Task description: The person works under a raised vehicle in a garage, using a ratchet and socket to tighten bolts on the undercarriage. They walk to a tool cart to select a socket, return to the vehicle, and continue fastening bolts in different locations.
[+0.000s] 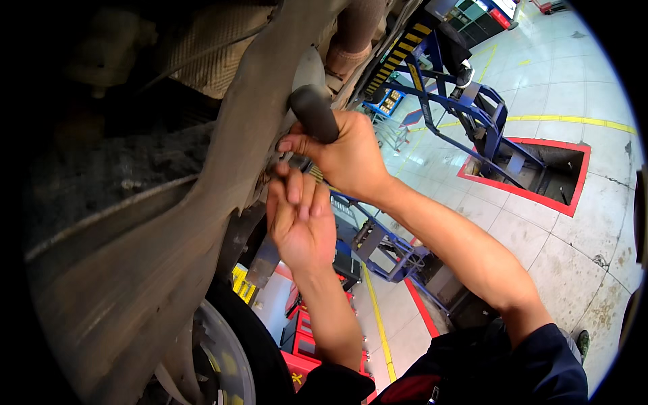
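Above my head runs the vehicle's underside, with a large dirty grey-brown metal suspension arm (236, 128) slanting across the view. My right hand (354, 155) is closed around a black, round-ended cylindrical piece (314, 111) beside this arm; its far part is hidden by the hand. The right thumb points toward the metal's edge. Just below, my left hand (304, 226) has its palm toward me and its fingers curled up against the arm's edge. Whatever lies between those fingertips is too small and hidden to name.
A wheel (226, 351) hangs at the lower left. Blue scissor-lift legs (466, 101) stand on the right, over a red-edged floor pit (574, 182). Red tool cabinets (300, 337) are below. Another person's shoe (464, 73) shows near the lift.
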{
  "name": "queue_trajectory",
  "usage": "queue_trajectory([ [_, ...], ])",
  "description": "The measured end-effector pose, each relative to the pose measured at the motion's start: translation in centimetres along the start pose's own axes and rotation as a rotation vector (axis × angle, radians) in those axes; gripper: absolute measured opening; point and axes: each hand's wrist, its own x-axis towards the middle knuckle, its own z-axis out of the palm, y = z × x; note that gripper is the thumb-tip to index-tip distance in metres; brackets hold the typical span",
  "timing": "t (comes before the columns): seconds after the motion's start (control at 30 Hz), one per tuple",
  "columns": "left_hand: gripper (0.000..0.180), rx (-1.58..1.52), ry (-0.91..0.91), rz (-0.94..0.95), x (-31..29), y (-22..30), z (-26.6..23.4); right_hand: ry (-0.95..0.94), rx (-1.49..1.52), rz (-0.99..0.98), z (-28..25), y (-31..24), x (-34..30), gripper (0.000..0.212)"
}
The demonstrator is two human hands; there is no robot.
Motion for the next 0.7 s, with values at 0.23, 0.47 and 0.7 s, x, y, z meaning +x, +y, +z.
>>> queue_trajectory([
  [0.23, 0.035, 0.197, -0.017, 0.000, -0.4, 0.6, -0.5, -0.014, -0.020, -0.006, -0.1, 0.1, -0.2, 0.013],
  [0.47, 0.043, 0.388, 0.169, 0.131, -0.4, -0.4, -0.2, -0.008, -0.002, -0.006, -0.2, 0.4, -0.2, 0.012],
  [0.7, 0.038, 0.530, 0.236, 0.238, -0.3, -0.8, 0.1, -0.014, -0.019, 0.002, -0.4, -0.4, -0.2, 0.011],
])
